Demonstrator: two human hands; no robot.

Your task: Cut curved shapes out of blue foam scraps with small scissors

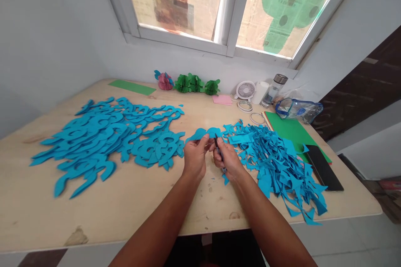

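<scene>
My left hand (pixel 194 156) pinches a piece of blue paper (pixel 200 134) with a scalloped, curved edge, held just above the table. In my right hand (pixel 230 160) is a slim black tool, which looks like a pair of scissors (pixel 218 149); its tip meets the paper and its handles are partly hidden by my fingers. Left of my hands lies a large pile of blue paper cut-outs (pixel 90 137) with curved, ring-like shapes. A heap of pointed blue paper scraps (pixel 278 158) spreads to the right.
At the back stand folded green paper figures (pixel 194 83), a pink one (pixel 164 81), a small fan (pixel 246 90), tape rolls (pixel 244 105) and a bottle (pixel 274 91). A clear pouch (pixel 299 109), green sheets (pixel 293 133) and a black flat object (pixel 324 169) lie right.
</scene>
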